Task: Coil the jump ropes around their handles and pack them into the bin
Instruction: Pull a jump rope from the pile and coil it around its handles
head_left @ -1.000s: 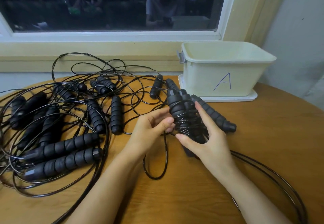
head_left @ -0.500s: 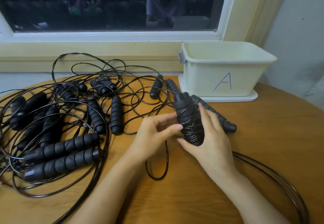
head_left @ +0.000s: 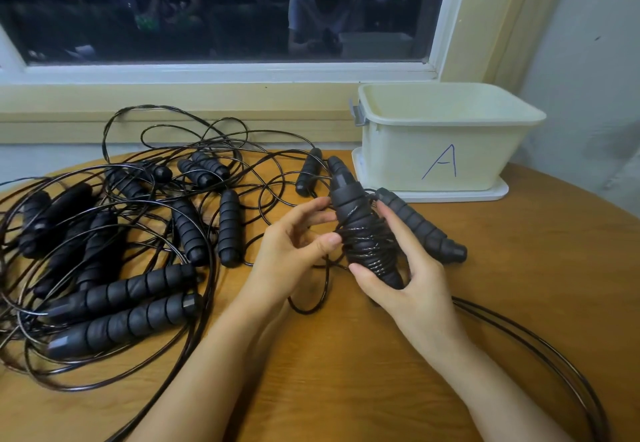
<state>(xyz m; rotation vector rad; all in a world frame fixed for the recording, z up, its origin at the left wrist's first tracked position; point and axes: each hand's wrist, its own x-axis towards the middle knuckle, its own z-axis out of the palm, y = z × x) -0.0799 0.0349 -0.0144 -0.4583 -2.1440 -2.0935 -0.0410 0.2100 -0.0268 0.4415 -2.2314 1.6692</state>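
My right hand grips a pair of black jump-rope handles held upright together, with thin black cord wound around their middle. My left hand is right beside the bundle, thumb and fingertips pinching the cord that loops down onto the table. The cream bin marked "A" stands at the back right on its lid, with nothing visible inside. Another black handle lies on the table just behind my right hand.
A tangled heap of several black handles and cords covers the left half of the round wooden table. More cord loops trail off at the lower right. A window sill and wall run behind the table.
The bundle has turned in my right hand and stands more upright. My left hand has carried the cord around it and sits close against its left side.
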